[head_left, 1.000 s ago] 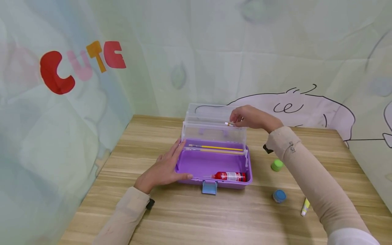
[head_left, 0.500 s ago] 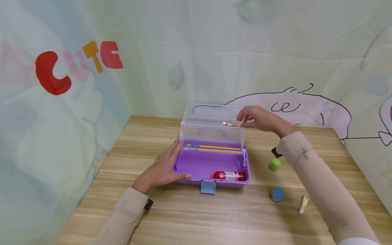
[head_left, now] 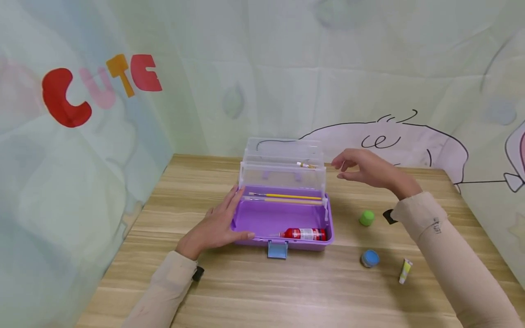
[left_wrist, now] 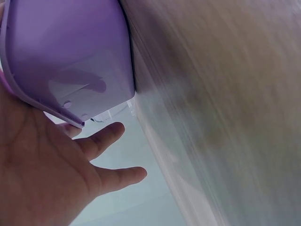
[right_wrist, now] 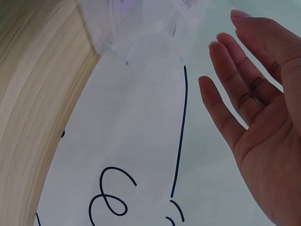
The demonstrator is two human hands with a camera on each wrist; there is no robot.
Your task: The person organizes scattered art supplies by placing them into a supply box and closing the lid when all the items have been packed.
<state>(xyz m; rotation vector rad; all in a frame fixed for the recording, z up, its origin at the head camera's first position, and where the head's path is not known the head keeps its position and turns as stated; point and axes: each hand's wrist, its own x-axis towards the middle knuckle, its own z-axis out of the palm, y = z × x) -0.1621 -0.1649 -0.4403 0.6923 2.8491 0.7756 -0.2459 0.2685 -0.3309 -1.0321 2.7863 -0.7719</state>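
A purple box (head_left: 283, 246) with a raised clear tray and lid (head_left: 283, 175) stands on the table. My left hand (head_left: 217, 228) rests on its left rim, fingers extended; the left wrist view shows the palm against the box wall (left_wrist: 70, 47). Right of the clear tray, my right hand (head_left: 367, 168) hovers in the air with relaxed fingers and holds nothing. On the clear tray lies a small white-and-gold tube (head_left: 306, 165). Two paintbrushes, a yellow one (head_left: 291, 197) and a pale one (head_left: 287, 200), lie across the box. A red bottle (head_left: 305, 234) lies along its front.
To the right of the box stand a green-lidded jar (head_left: 367, 217) and a blue-lidded jar (head_left: 370, 258). A small yellow tube (head_left: 405, 271) lies near them. The blue latch (head_left: 277, 249) hangs open at the box's front. A printed cloth (head_left: 197, 91) hangs behind the table.
My right hand has let go of the small white-and-gold tube on the clear tray and moved away to the right. The left hand has stayed on the box.
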